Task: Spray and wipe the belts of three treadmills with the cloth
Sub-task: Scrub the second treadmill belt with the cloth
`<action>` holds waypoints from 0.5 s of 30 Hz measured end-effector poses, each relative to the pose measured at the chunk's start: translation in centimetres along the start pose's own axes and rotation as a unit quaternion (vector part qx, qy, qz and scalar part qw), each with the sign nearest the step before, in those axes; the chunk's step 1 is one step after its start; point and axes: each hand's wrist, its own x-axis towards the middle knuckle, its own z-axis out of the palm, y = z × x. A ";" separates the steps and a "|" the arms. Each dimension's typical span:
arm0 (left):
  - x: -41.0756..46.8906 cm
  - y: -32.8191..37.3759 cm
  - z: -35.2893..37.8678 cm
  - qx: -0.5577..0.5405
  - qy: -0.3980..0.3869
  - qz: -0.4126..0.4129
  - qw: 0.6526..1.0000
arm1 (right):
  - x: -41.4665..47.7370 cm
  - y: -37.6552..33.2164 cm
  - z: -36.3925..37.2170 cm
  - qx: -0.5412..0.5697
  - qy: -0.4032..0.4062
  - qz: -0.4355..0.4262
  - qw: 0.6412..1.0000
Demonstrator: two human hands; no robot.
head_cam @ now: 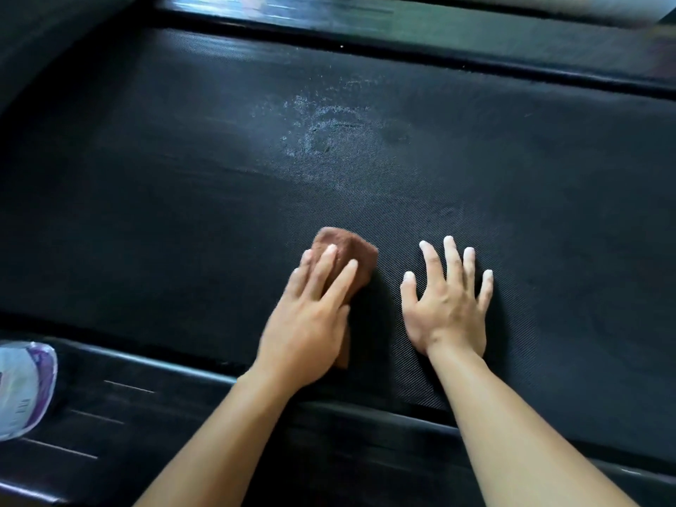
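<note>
While my left hand (311, 316) presses the brown cloth (347, 258) flat on the treadmill belt (183, 214), fingers spread, no closed grip, I'd sweep toward the spray patch (325, 126) with even pressure; my right hand (448, 301) braces open, empty.

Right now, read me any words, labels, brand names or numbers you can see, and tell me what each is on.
None can be read.
Spray bottle label: purple and white print, too blurred to read.
Top right corner: a reddish mark, cut off and blurred.
Treadmill belt, brown cloth: no text.
</note>
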 end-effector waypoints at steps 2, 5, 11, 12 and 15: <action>-1.2 -2.8 -0.9 0.004 0.020 -0.033 0.999 | 0.0 -0.1 0.0 -0.002 0.000 -0.001 1.000; -0.1 -6.3 -2.5 -0.014 0.044 -0.134 0.990 | -0.1 -0.1 -0.1 -0.001 0.002 -0.003 1.000; 8.3 -5.8 -3.0 -0.028 0.060 -0.225 0.972 | -0.1 0.2 -0.3 0.024 0.003 -0.009 1.000; 9.7 -4.8 -2.6 -0.022 0.049 -0.215 0.975 | 0.0 0.3 -0.3 0.039 0.003 -0.009 0.999; 12.6 0.0 -0.9 0.000 0.020 -0.158 0.987 | 0.1 1.0 -0.8 0.140 0.011 0.007 0.990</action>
